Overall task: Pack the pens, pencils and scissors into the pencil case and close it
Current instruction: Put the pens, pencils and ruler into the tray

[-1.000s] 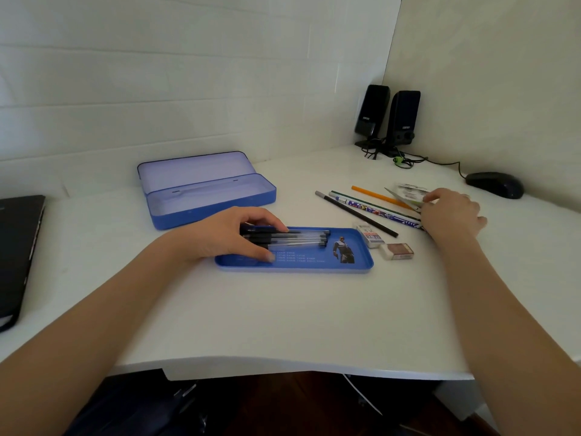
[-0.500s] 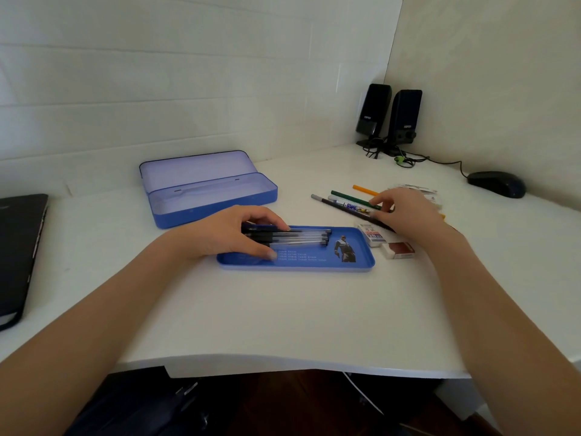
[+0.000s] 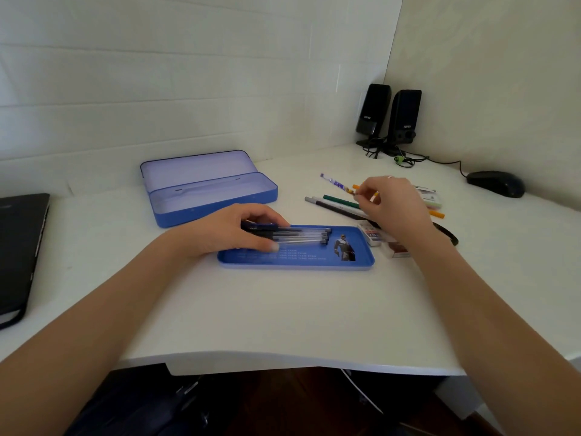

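On the tabletop [image 3: 283,309], the left hand [image 3: 232,231] is pressing pens [image 3: 298,236] into the tray [image 3: 361,262]. The right hand [image 3: 393,206] is pinching a patterned pencil [image 3: 338,184], lifting its tip.

I have one view only, a wide-angle camera on the head, looking forward and down at close range over the white desk [image 3: 283,316]. Both forearms enter from the bottom corners; the wall corner sits upper right.
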